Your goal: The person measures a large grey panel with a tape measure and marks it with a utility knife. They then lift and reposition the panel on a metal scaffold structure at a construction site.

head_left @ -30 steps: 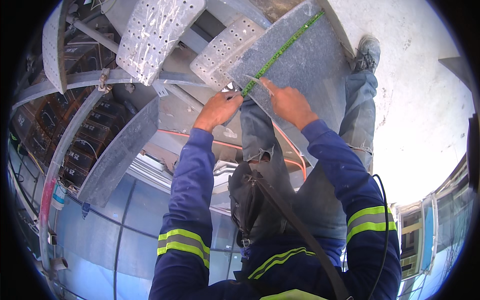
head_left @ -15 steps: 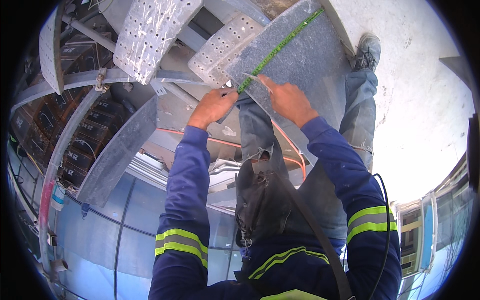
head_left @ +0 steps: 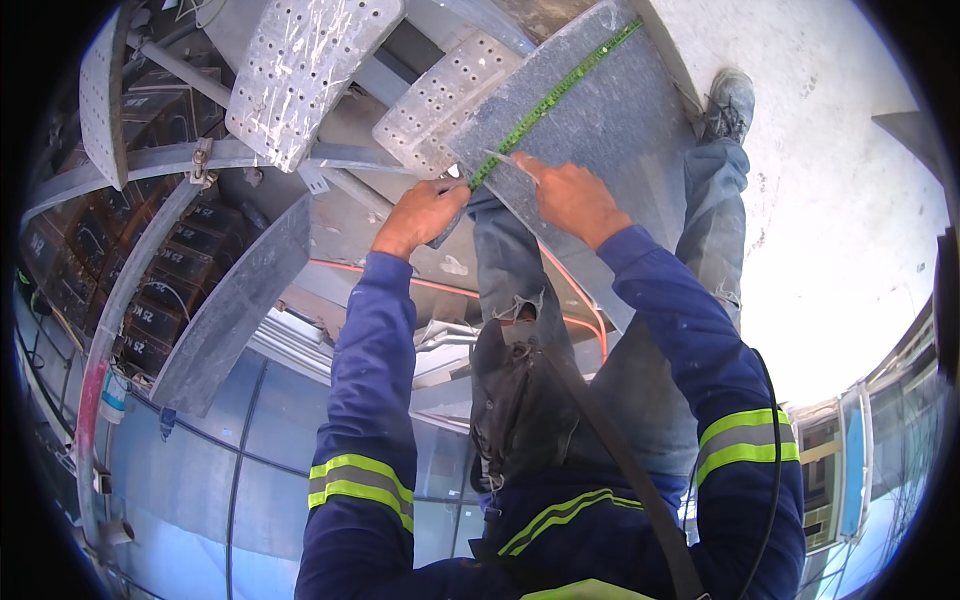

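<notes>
My left hand [head_left: 420, 212] pins the near end of the green tape [head_left: 553, 98] to the grey slab [head_left: 610, 110]; its length runs up-right, away from me. My right hand [head_left: 572, 198] pinches what seems a pencil [head_left: 510, 163] beside it

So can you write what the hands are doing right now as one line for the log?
left hand: pins green tape measure end | right hand: holds pencil tip on grey panel | tape: stretched along panel

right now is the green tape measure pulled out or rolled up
Pulled out: the green tape measure lies flat along the grey slab, its near end pinned by the left hand.
</notes>
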### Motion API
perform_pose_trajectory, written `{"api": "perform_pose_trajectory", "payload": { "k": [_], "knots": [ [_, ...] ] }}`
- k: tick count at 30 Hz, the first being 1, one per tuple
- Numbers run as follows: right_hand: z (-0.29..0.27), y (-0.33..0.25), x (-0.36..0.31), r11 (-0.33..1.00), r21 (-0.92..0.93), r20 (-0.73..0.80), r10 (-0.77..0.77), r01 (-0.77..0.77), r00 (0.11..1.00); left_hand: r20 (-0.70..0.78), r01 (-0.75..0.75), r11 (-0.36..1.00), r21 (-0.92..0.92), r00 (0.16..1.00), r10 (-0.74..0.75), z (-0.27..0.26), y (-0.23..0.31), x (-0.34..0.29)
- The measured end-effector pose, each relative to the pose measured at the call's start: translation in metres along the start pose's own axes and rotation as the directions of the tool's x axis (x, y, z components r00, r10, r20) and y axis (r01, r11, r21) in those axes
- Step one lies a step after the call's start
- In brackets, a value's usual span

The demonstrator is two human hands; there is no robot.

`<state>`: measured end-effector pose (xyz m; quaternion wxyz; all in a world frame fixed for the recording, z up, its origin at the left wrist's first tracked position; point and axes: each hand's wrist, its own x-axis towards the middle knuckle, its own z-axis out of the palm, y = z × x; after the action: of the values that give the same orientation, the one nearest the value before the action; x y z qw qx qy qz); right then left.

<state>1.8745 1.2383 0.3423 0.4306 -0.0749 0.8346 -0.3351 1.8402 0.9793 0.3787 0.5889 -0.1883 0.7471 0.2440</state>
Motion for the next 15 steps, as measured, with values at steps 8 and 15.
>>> {"api": "perform_pose_trajectory", "payload": {
  "k": [8,15],
  "knots": [
    [-0.014,-0.01,0.0,0.997,0.0,0.144,0.078,-0.078,0.986,0.004,-0.024,1.0,0.006,1.0,0.024,-0.003,-0.002,0.002],
    [-0.013,-0.009,0.001,0.995,-0.011,0.179,0.101,-0.101,0.979,0.014,0.003,1.0,0.023,1.0,-0.003,-0.007,0.001,0.002]
  ]
}}
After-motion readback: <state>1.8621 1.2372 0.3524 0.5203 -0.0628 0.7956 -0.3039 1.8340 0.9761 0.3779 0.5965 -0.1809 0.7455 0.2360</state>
